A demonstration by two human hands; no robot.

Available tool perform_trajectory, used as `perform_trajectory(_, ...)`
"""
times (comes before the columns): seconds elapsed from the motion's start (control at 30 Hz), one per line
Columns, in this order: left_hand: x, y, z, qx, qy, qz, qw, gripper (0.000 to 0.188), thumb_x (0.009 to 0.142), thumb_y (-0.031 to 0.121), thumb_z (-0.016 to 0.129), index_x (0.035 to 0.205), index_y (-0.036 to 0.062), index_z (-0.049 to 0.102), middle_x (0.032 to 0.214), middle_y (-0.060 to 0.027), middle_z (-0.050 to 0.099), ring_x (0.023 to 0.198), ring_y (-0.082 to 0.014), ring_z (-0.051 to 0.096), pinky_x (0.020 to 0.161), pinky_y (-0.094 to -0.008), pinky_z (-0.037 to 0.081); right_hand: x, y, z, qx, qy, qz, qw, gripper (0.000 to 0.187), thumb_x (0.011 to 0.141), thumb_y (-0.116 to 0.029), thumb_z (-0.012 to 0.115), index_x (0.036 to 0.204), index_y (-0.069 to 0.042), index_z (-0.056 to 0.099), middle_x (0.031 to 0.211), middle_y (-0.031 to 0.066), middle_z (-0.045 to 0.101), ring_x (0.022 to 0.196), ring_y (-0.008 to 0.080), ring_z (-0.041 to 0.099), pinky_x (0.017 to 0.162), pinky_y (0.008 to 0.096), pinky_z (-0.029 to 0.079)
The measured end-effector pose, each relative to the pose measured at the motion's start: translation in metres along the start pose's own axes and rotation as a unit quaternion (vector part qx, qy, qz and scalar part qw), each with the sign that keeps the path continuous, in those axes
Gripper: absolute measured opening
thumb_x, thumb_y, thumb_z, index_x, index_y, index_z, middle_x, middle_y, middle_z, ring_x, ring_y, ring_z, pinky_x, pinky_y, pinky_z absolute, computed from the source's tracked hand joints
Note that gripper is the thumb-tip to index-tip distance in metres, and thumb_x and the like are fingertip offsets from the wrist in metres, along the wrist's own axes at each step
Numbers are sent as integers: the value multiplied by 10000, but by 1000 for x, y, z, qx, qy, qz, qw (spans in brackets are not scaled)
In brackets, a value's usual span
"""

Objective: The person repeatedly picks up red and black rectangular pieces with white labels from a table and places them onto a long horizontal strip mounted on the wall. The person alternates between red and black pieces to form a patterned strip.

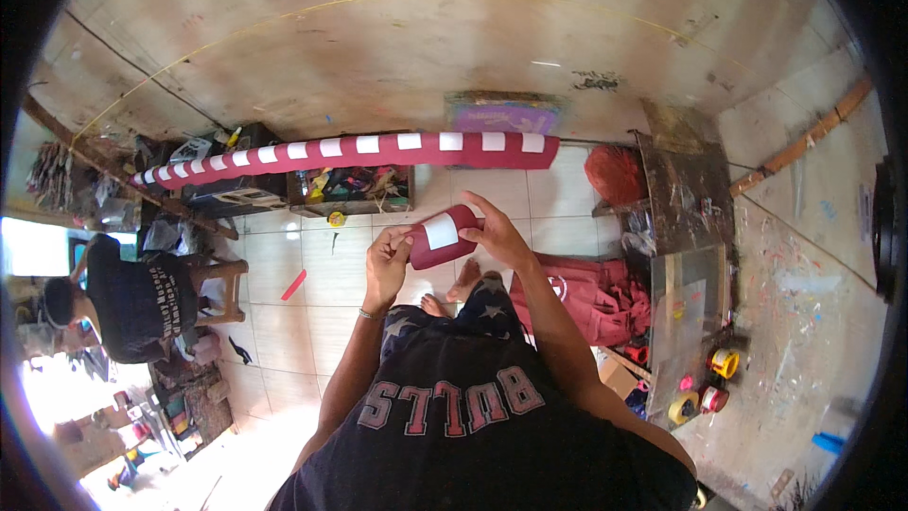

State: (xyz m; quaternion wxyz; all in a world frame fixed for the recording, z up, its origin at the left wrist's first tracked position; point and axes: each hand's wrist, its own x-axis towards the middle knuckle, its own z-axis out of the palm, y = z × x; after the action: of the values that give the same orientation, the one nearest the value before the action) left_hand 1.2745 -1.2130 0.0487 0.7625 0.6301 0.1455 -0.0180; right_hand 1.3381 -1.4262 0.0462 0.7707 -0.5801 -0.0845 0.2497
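Between my two hands is a maroon cloth piece (461,217) with a white rectangular patch (442,232) on its face. Its left edge is pinched by the thumb and fingers of my left hand (387,263). My right hand (499,238) grips the right edge, with a finger stretched along the top; the fingers behind the cloth are hidden. Beyond my hands, a long maroon strip (378,152) runs across at about wall-shelf height, with a row of white patches along it that look like the one I hold.
Behind the strip stands a wooden box (350,191) of mixed scraps. Maroon cloth (591,298) is heaped at right, beside a dark cabinet (676,199) and paint tubs (724,362). At left another person (137,303) sits on a wooden stool (225,289). A red scrap (294,285) lies on the tiles.
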Motion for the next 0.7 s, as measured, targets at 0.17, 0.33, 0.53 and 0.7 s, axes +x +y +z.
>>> perform_trajectory(0.17,-10,-26,6,58,-39,1,998,138,884,16,549,1021,4,564,707,51,545,649,-24,450,586,-175,380,-26,20,-28,-83,13,77,993,427,827,42,610,1237,8,496,1059,89,622,910,122,594,786,249,481)
perform_trajectory(0.33,-14,-54,26,68,-76,6,995,162,868,-21,534,1030,-23,547,877,-77,664,805,-115,630,699,-257,527,-43,17,-59,-226,38,107,968,202,782,-70,678,976,-11,670,912,112,684,796,165,635,718,295,491)
perform_trajectory(0.53,-2,-103,47,95,-35,-91,991,193,854,-10,505,1043,-52,513,980,-173,643,849,-233,656,727,-302,541,-63,-34,-141,-358,213,-21,909,164,773,-115,679,901,-14,691,781,83,679,710,135,622,662,288,486)
perform_trajectory(0.7,-6,-139,52,244,9,-63,968,137,853,30,549,966,-47,557,864,-163,664,728,-205,669,600,-278,538,-36,-56,-254,-293,292,-91,906,258,775,-75,703,1024,-22,667,787,62,673,715,81,606,603,239,483)
